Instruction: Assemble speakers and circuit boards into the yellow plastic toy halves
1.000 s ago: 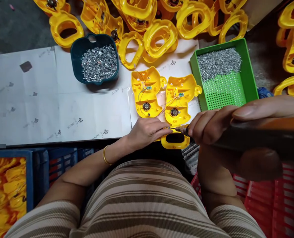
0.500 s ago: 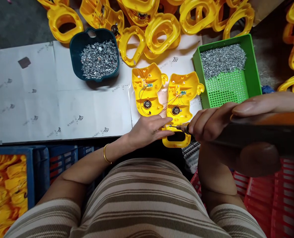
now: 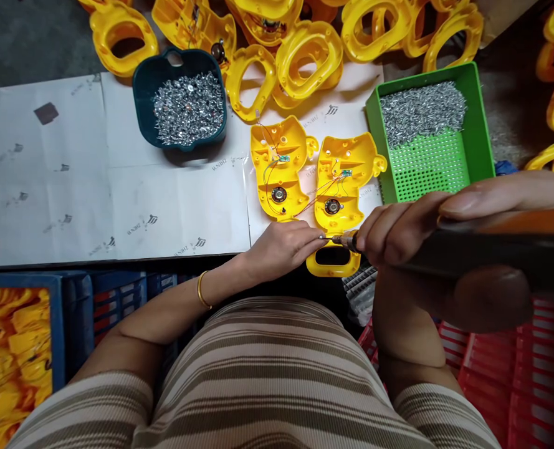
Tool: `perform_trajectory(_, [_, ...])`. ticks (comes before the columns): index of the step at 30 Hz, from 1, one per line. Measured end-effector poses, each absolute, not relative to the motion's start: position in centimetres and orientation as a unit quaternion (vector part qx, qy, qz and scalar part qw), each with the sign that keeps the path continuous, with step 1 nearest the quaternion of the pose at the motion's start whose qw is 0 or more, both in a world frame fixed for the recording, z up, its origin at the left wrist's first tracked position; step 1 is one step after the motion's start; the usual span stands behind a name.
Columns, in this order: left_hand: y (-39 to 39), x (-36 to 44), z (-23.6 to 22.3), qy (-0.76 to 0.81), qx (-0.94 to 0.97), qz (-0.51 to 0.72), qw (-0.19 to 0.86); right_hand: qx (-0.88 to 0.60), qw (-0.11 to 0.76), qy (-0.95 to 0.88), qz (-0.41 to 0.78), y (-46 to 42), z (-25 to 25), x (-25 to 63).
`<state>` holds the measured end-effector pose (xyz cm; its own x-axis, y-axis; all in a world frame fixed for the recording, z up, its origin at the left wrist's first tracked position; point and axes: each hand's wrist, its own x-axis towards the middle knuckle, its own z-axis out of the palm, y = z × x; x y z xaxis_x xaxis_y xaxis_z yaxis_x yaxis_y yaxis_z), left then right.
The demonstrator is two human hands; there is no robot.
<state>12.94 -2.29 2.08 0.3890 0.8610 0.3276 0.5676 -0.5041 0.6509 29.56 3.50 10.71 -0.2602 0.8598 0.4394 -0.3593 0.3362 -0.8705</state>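
Note:
My right hand (image 3: 405, 227) is wrapped round a dark power screwdriver (image 3: 487, 249) with an orange stripe, its bit pointing left. At the tip of the bit sits a small silver screw (image 3: 322, 237), and my left hand (image 3: 288, 246) closes thumb and finger on it. Both hands are over the handle end of a yellow plastic shell (image 3: 344, 218), which lies open side up with a round speaker, a small circuit board and thin wires inside. A similar yellow shell (image 3: 281, 174) lies to its left, just beyond my left hand.
A dark green tub (image 3: 141, 112) of metal pieces stands on the white sheet (image 3: 174, 206); a green basket (image 3: 480, 125) of screws is at right. More yellow shells (image 3: 305, 62) pile up behind. Blue crates (image 3: 71, 312) and red crates (image 3: 496, 374) flank me below.
My left thumb and finger, apart around the bit's tip before, have closed on the screw there. The screwdriver has barely moved.

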Motion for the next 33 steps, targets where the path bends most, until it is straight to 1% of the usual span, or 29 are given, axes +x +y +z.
perform_trajectory(3, [-2.3,12.9,2.1,0.450,0.805,0.313,0.226,-0.161,0.513,-0.611,0.581,3.9,10.5,30.3])
perform_trajectory(4, [-2.3,12.9,2.1,0.449,0.807,0.310,0.227,-0.150,0.506,-0.609,0.592,4.1,10.3,30.6])
perform_trajectory(8, [-2.2,12.8,2.2,0.442,0.811,0.301,0.236,-0.151,0.548,-0.579,0.585,3.9,9.2,30.3])
perform_trajectory(13, [-2.2,12.8,2.3,0.447,0.809,0.290,0.247,-0.251,0.612,-0.505,0.555,2.5,9.4,28.4])
perform_trajectory(17, [-2.0,12.7,2.5,0.440,0.817,0.277,0.248,-0.254,0.613,-0.506,0.551,2.1,9.6,28.0])
perform_trajectory(22, [-1.8,12.7,2.8,0.435,0.820,0.276,0.249,-0.224,0.566,-0.535,0.586,3.1,9.0,29.2])
perform_trajectory(26, [-1.7,12.8,2.8,0.430,0.819,0.293,0.241,-0.160,0.520,-0.607,0.579,3.8,9.8,30.0])
perform_trajectory(28, [-1.7,12.8,2.9,0.436,0.810,0.317,0.229,-0.186,0.518,-0.619,0.560,3.6,10.5,30.2])
perform_trajectory(30, [-1.9,12.7,2.9,0.455,0.792,0.350,0.210,-0.262,0.532,-0.597,0.540,3.4,10.9,30.2])
perform_trajectory(33, [-2.5,12.7,3.0,0.484,0.777,0.378,0.136,-0.338,0.519,-0.558,0.552,3.3,10.4,30.2])
